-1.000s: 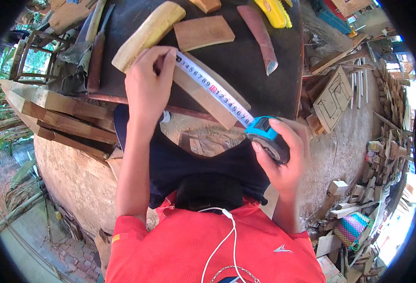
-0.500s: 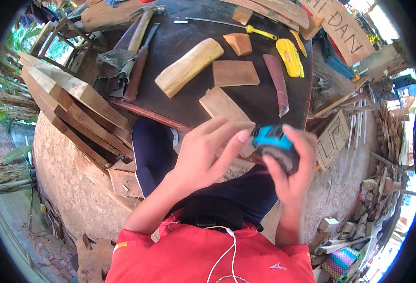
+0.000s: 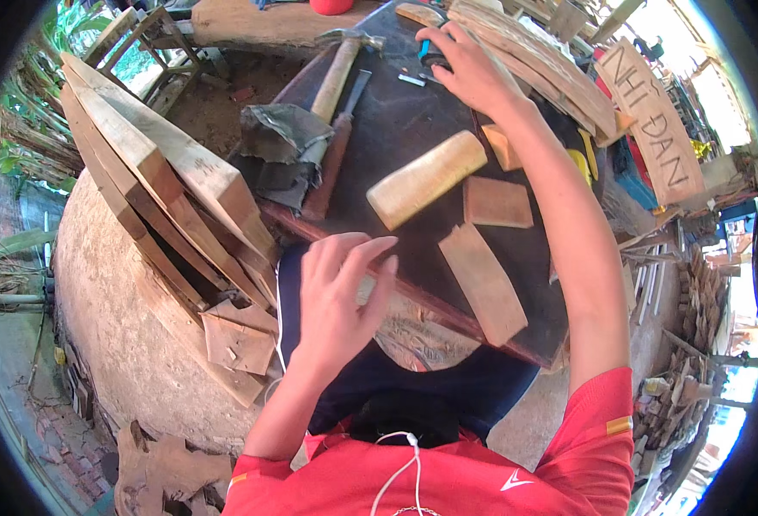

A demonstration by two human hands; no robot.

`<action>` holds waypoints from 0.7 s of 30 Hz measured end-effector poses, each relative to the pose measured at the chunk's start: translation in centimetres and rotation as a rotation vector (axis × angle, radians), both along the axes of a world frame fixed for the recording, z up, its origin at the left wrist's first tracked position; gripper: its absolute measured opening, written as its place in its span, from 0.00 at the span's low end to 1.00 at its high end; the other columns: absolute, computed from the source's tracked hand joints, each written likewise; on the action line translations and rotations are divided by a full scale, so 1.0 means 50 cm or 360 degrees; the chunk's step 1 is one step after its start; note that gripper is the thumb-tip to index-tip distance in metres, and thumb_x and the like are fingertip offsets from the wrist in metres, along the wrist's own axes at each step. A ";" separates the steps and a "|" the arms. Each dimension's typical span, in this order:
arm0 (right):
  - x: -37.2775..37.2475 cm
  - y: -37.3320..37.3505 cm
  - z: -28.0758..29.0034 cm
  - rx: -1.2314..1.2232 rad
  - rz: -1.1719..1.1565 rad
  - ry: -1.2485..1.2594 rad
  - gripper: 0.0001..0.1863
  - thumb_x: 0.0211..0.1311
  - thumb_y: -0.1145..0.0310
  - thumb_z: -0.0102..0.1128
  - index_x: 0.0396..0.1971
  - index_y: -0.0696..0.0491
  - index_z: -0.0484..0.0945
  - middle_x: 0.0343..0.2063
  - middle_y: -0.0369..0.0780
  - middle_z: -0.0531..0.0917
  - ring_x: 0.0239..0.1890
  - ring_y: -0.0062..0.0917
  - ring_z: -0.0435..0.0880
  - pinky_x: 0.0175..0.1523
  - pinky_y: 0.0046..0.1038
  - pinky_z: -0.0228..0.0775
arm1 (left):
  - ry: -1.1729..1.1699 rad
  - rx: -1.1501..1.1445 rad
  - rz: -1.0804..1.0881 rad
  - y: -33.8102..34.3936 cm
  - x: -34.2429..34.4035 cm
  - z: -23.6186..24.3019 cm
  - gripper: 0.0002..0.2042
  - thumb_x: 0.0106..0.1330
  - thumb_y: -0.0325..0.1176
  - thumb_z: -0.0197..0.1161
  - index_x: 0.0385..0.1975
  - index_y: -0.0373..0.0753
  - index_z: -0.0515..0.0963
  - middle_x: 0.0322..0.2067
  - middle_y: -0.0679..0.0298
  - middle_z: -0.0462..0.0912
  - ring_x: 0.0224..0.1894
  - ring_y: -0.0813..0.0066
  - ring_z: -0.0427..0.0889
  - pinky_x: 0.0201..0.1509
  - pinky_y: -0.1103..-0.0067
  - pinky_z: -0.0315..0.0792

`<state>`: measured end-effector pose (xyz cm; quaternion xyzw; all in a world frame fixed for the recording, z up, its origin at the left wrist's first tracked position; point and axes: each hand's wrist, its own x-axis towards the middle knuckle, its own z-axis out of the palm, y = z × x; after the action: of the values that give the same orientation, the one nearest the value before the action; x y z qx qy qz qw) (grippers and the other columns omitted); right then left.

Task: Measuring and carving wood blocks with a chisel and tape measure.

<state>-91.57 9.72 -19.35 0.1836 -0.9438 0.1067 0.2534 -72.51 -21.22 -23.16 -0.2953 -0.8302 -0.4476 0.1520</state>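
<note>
At the far end of the dark tabletop, my right hand is on a teal and black tape measure, its fingers curled over it and the arm stretched out. My left hand hovers by the near table edge with bent, spread fingers and nothing in it. Just beyond it lie a pale wood block, a reddish-brown block and a light flat wood piece. Part of a smaller wood chunk is hidden behind my right forearm.
A hammer, a wooden-handled chisel and dark cloth lie on the table's left side. Long curved boards line the far right. Thick shaped beams stand left of the table. A lettered wooden sign leans at right.
My right hand has carried the tape measure from in front of me to the table's far end. The left hand has come away from it and moved left. My view has shifted.
</note>
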 end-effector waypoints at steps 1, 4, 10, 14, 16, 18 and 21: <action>-0.032 0.005 -0.022 0.0070 -0.0052 -0.0121 0.27 0.60 0.76 0.63 0.59 0.44 0.70 0.52 0.46 0.72 0.55 0.47 0.78 0.57 0.45 0.73 | 0.0052 -0.0036 0.0051 -0.013 -0.018 -0.006 0.14 0.60 0.27 0.70 0.47 0.41 0.83 0.41 0.61 0.80 0.46 0.60 0.79 0.52 0.67 0.70; -0.104 0.024 -0.059 0.0196 -0.0119 -0.0045 0.25 0.61 0.74 0.63 0.57 0.43 0.69 0.55 0.46 0.70 0.57 0.48 0.78 0.56 0.47 0.72 | 0.0202 -0.0136 0.0015 -0.057 -0.062 -0.014 0.19 0.55 0.27 0.71 0.48 0.43 0.83 0.44 0.63 0.81 0.49 0.62 0.79 0.55 0.67 0.70; -0.159 0.013 -0.077 -0.0054 -0.0250 0.0051 0.29 0.55 0.71 0.68 0.58 0.51 0.71 0.46 0.55 0.72 0.53 0.55 0.77 0.59 0.45 0.72 | 0.0375 -0.0523 -0.0183 -0.108 -0.132 -0.023 0.29 0.48 0.29 0.69 0.56 0.47 0.82 0.59 0.70 0.81 0.64 0.66 0.76 0.67 0.65 0.64; -0.095 -0.034 -0.069 -0.0385 0.0316 0.0096 0.33 0.52 0.67 0.69 0.60 0.48 0.69 0.57 0.51 0.70 0.60 0.50 0.73 0.65 0.48 0.67 | 0.0367 -0.0864 -0.0178 -0.116 -0.156 -0.030 0.28 0.53 0.32 0.68 0.59 0.47 0.80 0.64 0.74 0.77 0.71 0.69 0.68 0.73 0.64 0.57; -0.110 -0.061 -0.073 -0.0221 0.0356 0.0241 0.37 0.51 0.62 0.72 0.63 0.47 0.69 0.58 0.49 0.71 0.64 0.48 0.69 0.68 0.50 0.63 | 0.0541 -0.1031 -0.0192 -0.116 -0.166 -0.032 0.26 0.57 0.33 0.66 0.59 0.45 0.80 0.66 0.73 0.75 0.71 0.70 0.67 0.73 0.64 0.56; -0.101 -0.129 -0.063 0.0471 -0.0377 -0.0028 0.12 0.67 0.61 0.57 0.47 0.49 0.77 0.45 0.46 0.81 0.55 0.44 0.81 0.56 0.49 0.72 | 0.0491 -0.1042 -0.0202 -0.118 -0.168 -0.031 0.27 0.56 0.31 0.66 0.60 0.47 0.80 0.67 0.74 0.74 0.72 0.69 0.67 0.73 0.63 0.56; -0.068 -0.196 -0.031 0.0485 -0.0638 -0.0669 0.18 0.68 0.54 0.52 0.39 0.52 0.82 0.37 0.48 0.87 0.46 0.45 0.86 0.55 0.46 0.75 | 0.0411 -0.1000 -0.0192 -0.124 -0.165 -0.024 0.27 0.57 0.29 0.66 0.61 0.48 0.80 0.68 0.73 0.73 0.71 0.68 0.67 0.72 0.62 0.56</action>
<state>-94.97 -0.07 -20.89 0.0040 -0.9979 -0.0522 0.0385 -80.75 -27.43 -24.34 -0.4304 -0.8825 -0.1371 0.1309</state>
